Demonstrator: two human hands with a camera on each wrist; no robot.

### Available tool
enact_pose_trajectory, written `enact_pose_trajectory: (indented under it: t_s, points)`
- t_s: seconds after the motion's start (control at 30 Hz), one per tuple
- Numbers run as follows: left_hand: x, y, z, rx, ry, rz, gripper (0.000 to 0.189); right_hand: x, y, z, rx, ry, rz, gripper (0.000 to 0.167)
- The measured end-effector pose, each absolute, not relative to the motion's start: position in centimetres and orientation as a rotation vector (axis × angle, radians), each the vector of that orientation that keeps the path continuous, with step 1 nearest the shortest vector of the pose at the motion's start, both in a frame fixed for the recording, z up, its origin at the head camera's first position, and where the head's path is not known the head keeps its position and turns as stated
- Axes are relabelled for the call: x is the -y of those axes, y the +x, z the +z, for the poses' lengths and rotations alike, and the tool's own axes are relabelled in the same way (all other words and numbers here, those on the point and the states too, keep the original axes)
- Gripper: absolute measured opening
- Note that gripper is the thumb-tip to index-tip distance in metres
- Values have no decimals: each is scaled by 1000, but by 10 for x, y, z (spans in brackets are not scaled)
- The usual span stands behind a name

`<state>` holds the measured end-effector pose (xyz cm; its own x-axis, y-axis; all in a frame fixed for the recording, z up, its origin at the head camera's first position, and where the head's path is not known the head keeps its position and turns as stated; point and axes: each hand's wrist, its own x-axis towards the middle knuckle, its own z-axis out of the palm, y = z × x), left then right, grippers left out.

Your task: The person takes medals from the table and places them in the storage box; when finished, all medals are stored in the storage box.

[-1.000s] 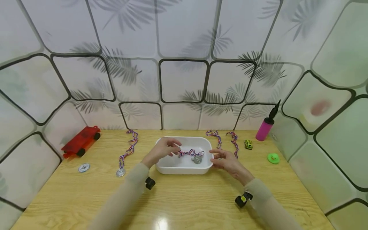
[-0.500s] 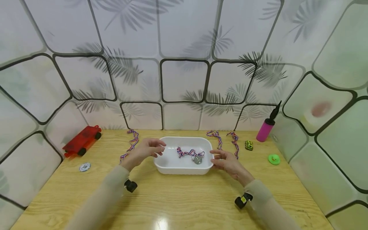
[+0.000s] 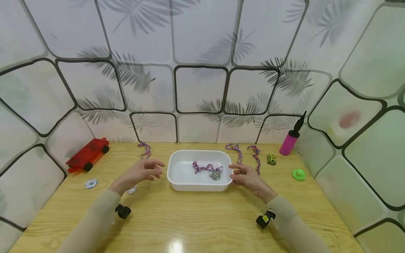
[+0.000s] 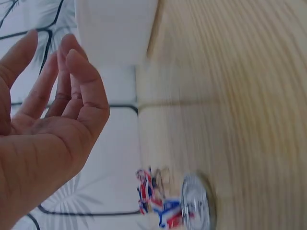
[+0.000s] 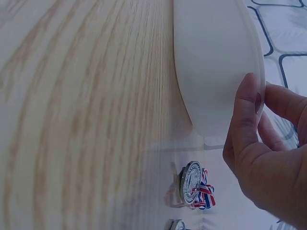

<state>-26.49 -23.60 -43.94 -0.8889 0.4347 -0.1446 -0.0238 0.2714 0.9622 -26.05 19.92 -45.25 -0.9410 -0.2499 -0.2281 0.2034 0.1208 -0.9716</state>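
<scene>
Left hand [image 3: 139, 174] withdraws, fingers loose and empty, to tray [image 3: 197, 187] nine o'clock; medal [image 3: 216, 175] lies released inside. Right hand [image 3: 248, 179] pinches three-o'clock rim [image 5: 262, 62].

Smooth plastic, silvery metal, grained wood.
On my feed, the white tub [image 3: 199, 187] looked smooth, lightly glossy plastic; the medal [image 3: 216, 175] in it, shiny metal; its ribbon [image 3: 197, 168], cloth. Tabletop [image 3: 196, 218] was wood, glossy in one patch. Red car [image 3: 89, 154] showed glossy, see-through plastic.
</scene>
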Motion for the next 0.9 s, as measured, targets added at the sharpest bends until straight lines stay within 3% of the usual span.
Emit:
enact_pose_trajectory:
  t_s: [0.17, 0.6, 0.9]
  points:
    - [256, -263, -439, -2187, 457, 1552, 57, -201, -262, -452, -2083, -29, -1890, 52]
    - [304, -253, -437, -2295, 538, 1432, 55, -204, -264, -453, -2070, -25, -1876, 54]
    - [330, -247, -439, -2414, 516, 1318, 40, -201, -266, -453, -2051, -28, -1878, 53]
